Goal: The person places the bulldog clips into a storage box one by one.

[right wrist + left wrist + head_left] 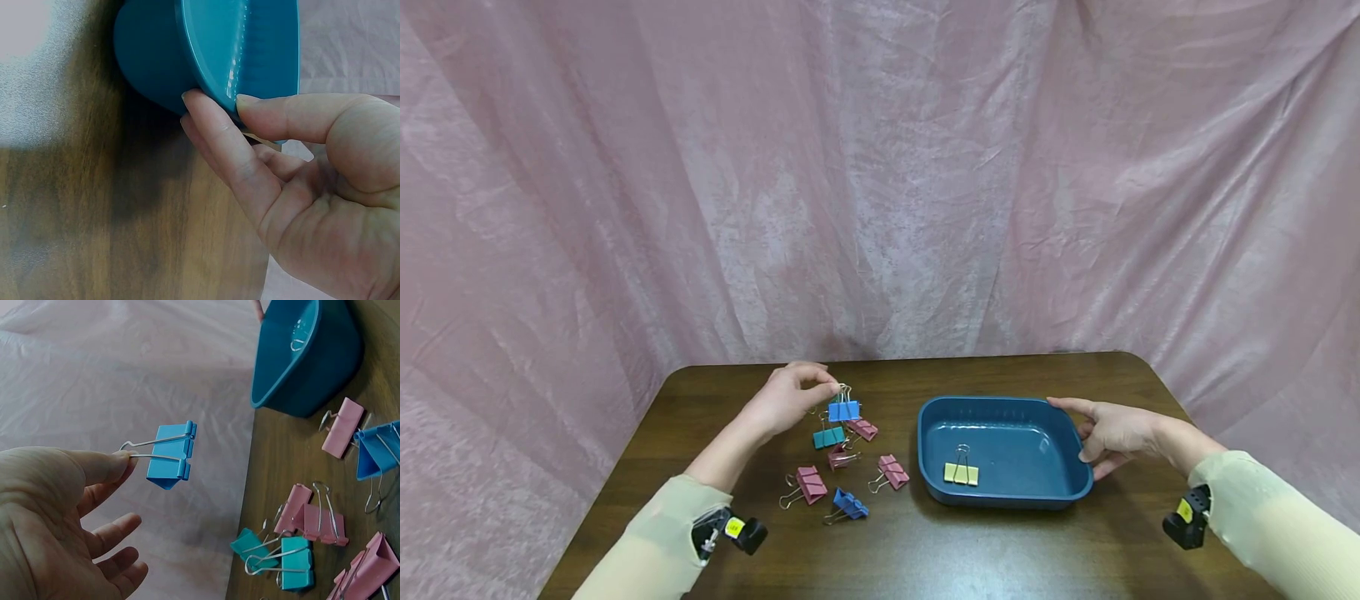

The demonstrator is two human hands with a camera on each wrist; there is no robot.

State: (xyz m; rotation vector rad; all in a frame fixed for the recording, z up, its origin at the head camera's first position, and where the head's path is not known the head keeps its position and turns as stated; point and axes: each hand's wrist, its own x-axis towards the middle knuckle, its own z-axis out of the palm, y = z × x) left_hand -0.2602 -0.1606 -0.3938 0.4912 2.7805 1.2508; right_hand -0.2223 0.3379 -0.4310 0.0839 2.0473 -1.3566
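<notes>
Between thumb and fingertip, my left hand (784, 402) pinches a blue binder clip (844, 411) by its wire handles. In the left wrist view that clip (170, 450) is off the table, its other fingers spread loosely. My right hand (1116, 435) grips the right end of a dark blue tray (1000, 502); the right wrist view has the thumb over the rim (206, 84) and the fingers against the outside wall. A yellow binder clip (961, 474) lies inside the tray, near its front left.
Left of the tray, several pink binder clips (810, 484), a teal clip (828, 437) and another blue clip (851, 503) lie scattered on the brown wooden table (887, 558). A second teal clip (251, 545) shows in the left wrist view. A pink curtain (880, 183) hangs behind.
</notes>
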